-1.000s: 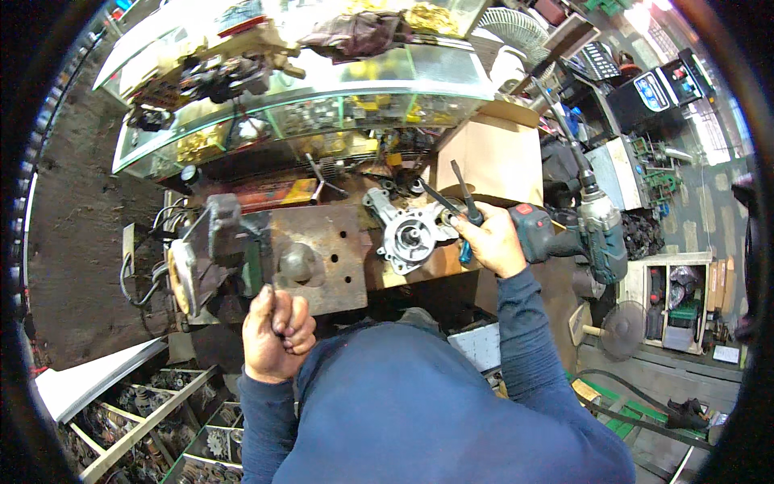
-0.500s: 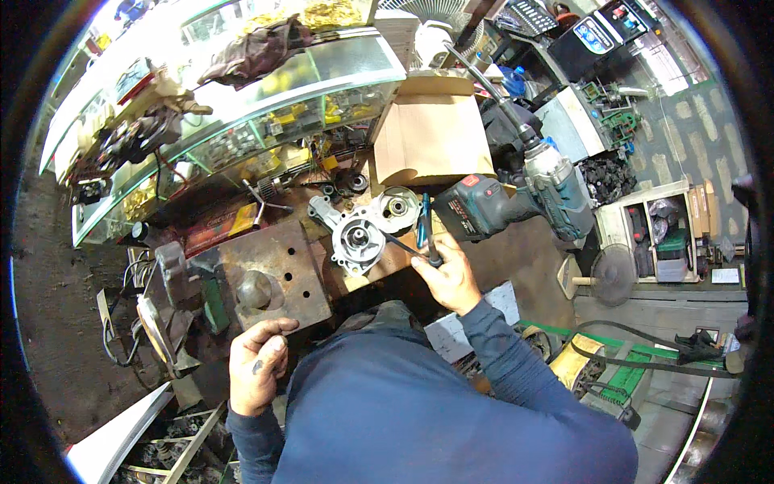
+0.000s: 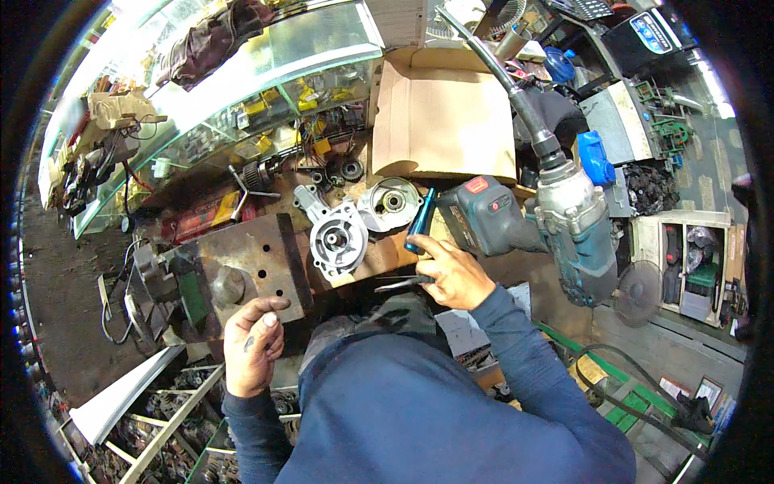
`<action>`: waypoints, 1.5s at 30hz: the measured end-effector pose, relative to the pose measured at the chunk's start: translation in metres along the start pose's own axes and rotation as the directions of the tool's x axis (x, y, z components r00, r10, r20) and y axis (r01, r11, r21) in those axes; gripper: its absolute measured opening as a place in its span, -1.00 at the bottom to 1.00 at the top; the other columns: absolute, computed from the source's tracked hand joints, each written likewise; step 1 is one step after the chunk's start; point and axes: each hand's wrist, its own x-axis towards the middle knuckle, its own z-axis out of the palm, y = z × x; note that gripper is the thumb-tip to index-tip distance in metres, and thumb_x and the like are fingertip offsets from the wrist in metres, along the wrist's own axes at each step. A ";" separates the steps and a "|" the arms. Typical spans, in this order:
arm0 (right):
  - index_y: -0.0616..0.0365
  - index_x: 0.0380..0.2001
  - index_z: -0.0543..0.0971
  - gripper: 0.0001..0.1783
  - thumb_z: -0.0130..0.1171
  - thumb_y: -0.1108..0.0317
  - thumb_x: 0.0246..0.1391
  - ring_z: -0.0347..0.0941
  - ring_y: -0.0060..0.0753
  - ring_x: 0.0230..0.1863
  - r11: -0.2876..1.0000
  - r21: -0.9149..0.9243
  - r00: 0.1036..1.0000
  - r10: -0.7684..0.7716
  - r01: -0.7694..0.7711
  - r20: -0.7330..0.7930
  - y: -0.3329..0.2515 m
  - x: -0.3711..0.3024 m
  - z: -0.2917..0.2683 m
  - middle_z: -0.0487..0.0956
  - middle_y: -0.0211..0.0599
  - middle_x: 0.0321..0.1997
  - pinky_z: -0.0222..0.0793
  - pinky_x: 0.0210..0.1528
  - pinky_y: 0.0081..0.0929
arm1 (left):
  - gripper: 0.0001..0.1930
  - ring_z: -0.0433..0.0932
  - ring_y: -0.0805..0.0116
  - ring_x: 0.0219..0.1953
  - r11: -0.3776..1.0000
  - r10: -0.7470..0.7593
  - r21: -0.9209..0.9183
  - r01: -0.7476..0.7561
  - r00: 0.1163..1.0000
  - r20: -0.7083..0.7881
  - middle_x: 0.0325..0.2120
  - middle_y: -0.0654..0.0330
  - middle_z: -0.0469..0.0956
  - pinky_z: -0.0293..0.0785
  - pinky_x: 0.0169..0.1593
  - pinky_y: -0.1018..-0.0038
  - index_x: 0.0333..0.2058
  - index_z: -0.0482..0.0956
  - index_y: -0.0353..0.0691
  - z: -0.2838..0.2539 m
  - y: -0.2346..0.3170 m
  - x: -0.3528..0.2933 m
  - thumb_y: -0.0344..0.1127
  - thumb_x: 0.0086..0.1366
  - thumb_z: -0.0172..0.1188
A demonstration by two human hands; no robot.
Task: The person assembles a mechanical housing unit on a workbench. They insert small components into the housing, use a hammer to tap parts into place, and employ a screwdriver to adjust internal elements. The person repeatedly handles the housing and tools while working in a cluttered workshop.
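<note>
My right hand [image 3: 456, 276] grips a slim dark tool [image 3: 401, 285], its narrow end pointing left and its exact kind unclear. The index finger of that hand touches or nearly touches a shiny blue rod-like tool [image 3: 421, 219]. Just left of the blue tool, a silver metal housing [image 3: 339, 240] with a round bore lies on the bench, beside a second round housing [image 3: 393, 203] with a bearing in its middle. My left hand [image 3: 254, 343] hovers by the near edge of a rusty steel block [image 3: 266, 250]; its fingers are loosely curled, and nothing shows in them.
A teal cordless impact wrench [image 3: 568, 230] with a long socket extension stands close on the right. Behind the housings sits an open cardboard box [image 3: 443, 117]. A glass display case [image 3: 274, 89] fills the back left. A three-armed metal tool [image 3: 243, 196] lies by a red box [image 3: 201, 222].
My right hand has drawn the dark tool back from the silver housing, toward my body, and its index finger has stretched out to the blue tool. The whole view has shifted somewhat. My left hand stays curled.
</note>
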 end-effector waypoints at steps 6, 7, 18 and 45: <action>0.24 -0.38 0.56 -0.78 0.38 0.41 -0.07 0.56 0.25 -0.04 0.994 0.084 0.994 0.057 -0.065 0.096 0.006 0.033 0.006 0.50 0.04 0.18 0.53 -0.01 0.00 | -0.66 0.15 0.65 -0.67 0.999 0.010 0.040 -0.009 1.000 -0.025 -0.61 0.42 0.28 0.03 -0.61 0.64 -0.04 0.60 -0.37 0.003 -0.014 -0.017 -0.19 0.40 0.29; 0.25 -0.33 0.57 -0.77 0.39 0.40 -0.03 0.56 0.27 -0.08 0.994 0.067 0.989 0.080 -0.088 0.121 0.004 0.033 0.005 0.49 0.04 0.04 0.51 -0.04 0.01 | -0.66 0.16 0.65 -0.67 0.999 -0.004 0.032 0.005 1.000 -0.029 -0.62 0.42 0.29 0.04 -0.60 0.65 -0.04 0.61 -0.37 0.000 -0.014 -0.019 -0.20 0.39 0.30; 0.26 -0.43 0.58 -0.83 0.39 0.44 -0.02 0.49 -0.29 -0.16 0.930 0.365 0.945 0.155 -0.042 -0.287 -0.145 -0.034 -0.081 0.54 -0.18 -0.19 0.41 0.03 -0.28 | -0.66 0.21 0.70 -0.62 0.995 0.100 0.017 -0.102 0.993 0.067 -0.60 0.46 0.39 0.11 -0.53 0.66 -0.02 0.65 -0.38 -0.121 -0.014 -0.065 -0.24 0.37 0.34; 0.26 -0.23 0.68 -0.81 0.31 0.32 0.29 0.59 -0.46 -0.23 0.566 0.813 0.930 -0.211 -0.136 0.302 -0.497 0.202 0.236 0.68 -0.22 -0.18 0.51 -0.12 -0.44 | -0.47 0.28 0.56 -0.75 0.765 0.291 -0.238 -0.598 0.652 -0.700 -0.69 0.26 0.45 0.22 -0.63 0.55 -0.38 0.65 -0.32 -0.403 -0.050 -0.219 0.00 0.61 -0.04</action>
